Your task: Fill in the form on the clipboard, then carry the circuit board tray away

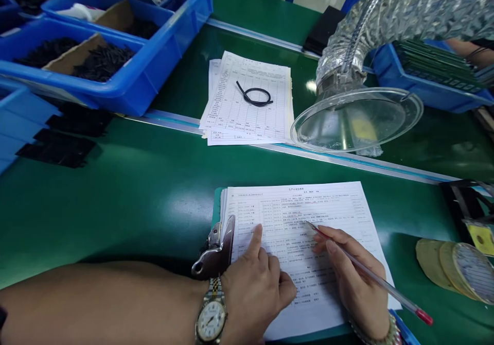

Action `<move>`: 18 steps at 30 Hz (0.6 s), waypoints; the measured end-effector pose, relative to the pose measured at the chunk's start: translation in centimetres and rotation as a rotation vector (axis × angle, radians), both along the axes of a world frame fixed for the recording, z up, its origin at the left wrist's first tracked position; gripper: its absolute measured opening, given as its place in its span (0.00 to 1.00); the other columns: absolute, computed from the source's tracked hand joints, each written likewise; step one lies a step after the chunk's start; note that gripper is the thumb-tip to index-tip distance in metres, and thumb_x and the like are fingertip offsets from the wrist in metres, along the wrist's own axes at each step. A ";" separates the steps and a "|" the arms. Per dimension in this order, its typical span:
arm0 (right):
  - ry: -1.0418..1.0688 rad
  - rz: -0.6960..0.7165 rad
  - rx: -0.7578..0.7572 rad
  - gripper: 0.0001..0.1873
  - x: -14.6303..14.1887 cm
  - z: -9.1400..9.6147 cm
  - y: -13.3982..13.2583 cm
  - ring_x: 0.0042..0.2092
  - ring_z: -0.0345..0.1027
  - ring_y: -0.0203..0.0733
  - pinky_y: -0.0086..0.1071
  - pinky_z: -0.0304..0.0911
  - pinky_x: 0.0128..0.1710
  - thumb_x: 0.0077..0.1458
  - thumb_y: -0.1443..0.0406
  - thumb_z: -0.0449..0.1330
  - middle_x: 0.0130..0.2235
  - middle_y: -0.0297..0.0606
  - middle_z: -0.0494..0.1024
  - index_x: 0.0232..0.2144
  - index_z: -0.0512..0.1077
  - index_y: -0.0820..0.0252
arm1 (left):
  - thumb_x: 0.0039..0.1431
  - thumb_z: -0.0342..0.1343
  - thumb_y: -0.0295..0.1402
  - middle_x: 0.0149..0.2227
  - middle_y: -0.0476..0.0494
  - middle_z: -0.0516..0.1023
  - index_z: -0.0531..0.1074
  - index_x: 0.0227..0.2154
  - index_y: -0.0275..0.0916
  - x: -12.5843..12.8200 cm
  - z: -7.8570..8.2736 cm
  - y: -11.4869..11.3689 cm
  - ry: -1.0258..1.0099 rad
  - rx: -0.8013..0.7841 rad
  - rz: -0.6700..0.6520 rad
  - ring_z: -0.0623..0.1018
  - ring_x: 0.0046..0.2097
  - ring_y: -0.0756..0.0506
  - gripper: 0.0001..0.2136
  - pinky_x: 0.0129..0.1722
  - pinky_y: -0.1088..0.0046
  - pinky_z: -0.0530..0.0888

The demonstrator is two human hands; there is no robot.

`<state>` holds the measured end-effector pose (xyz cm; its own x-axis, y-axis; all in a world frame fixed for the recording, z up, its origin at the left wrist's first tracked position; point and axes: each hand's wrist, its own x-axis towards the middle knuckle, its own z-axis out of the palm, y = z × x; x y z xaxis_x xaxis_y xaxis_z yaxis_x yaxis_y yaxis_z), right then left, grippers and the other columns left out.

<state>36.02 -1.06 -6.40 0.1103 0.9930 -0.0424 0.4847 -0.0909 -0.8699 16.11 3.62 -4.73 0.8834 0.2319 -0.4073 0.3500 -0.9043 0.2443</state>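
My left hand [257, 288], with a watch [211, 316] on its wrist, rests on a stack of printed sheets [301, 262]. Its index finger is stretched out onto a printed line, the other fingers are curled, and it holds nothing. My right hand [353, 278] grips a clear pen with a red end [380, 282], its tip near the text in the middle of the page. The sheets lie on a green clipboard [216, 206], whose metal clip [216, 249] is beside my left hand.
Beyond the clipboard, a black tube piece [257, 98] lies on more forms [247, 121]. A foil duct with a clear hood [355, 121] hangs at right, near a blue bin of green boards [432, 72]. Blue bins of black parts [104, 64] stand left; tape rolls [436, 262] sit right.
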 end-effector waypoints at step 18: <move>-0.185 0.139 0.153 0.14 -0.4 1.5 1.2 0.38 0.66 0.28 0.22 0.65 0.36 0.54 0.74 0.52 0.36 0.33 0.72 0.43 0.68 0.59 | 0.46 0.51 0.44 0.40 0.40 0.68 0.60 0.49 0.40 0.7 1.7 1.4 0.309 -0.269 0.047 0.72 0.47 0.43 0.26 0.63 0.44 0.46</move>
